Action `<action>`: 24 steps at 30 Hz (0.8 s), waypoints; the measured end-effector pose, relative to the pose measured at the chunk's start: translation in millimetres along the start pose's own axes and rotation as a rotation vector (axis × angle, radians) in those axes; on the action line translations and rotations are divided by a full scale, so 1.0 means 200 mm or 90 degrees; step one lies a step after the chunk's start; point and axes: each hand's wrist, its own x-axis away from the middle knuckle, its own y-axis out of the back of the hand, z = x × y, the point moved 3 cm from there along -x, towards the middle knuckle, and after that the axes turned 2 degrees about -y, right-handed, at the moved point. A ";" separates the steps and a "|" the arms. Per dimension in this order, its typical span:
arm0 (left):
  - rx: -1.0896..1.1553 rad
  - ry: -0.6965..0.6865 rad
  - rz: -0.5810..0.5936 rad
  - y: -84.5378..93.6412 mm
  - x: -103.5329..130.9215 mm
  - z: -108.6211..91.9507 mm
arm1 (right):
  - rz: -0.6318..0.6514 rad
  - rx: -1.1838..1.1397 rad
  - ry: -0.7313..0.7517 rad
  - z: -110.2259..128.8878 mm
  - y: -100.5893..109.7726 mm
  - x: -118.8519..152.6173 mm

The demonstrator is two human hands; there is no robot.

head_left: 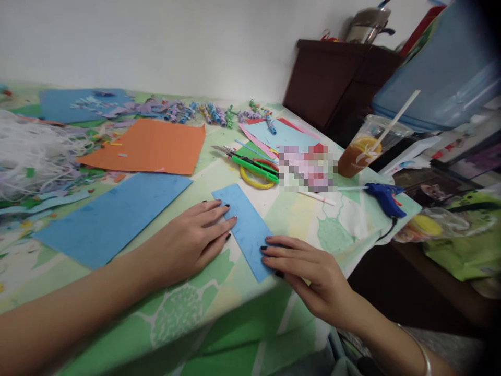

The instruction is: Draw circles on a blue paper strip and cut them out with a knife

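Observation:
A narrow blue strip (247, 224) lies flat near the front edge of the patterned tablecloth. My left hand (191, 237) rests palm down, its spread fingertips on the strip's left edge. On the strip's lower right end lie the fingertips of my right hand (313, 271), fingers stretched out. Neither hand grips anything. Left of my left hand is a larger blue sheet (117, 216), with an orange sheet (151, 146) behind it. Beyond the strip sit a green cutter (254, 167) and yellow-handled scissors (256, 180).
A blue glue gun (387, 198) lies at the right table edge, near a drink cup (360, 149) with a straw. White shredded strands (35, 156) and paper scraps cover the left. Curled paper pieces (215, 114) line the back, beside coloured sheets (274, 133).

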 end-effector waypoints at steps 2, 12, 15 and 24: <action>-0.001 -0.002 -0.004 0.00 0.00 0.00 | 0.004 -0.008 0.002 0.00 0.01 0.00; -0.019 -0.021 -0.005 -0.01 0.01 0.01 | 0.011 -0.015 0.006 -0.01 0.00 0.00; -0.022 -0.023 -0.007 -0.01 0.00 0.00 | 0.003 -0.018 0.012 -0.01 0.00 0.01; -0.020 -0.034 0.013 0.01 0.00 0.00 | 0.000 -0.020 0.012 -0.01 0.00 0.01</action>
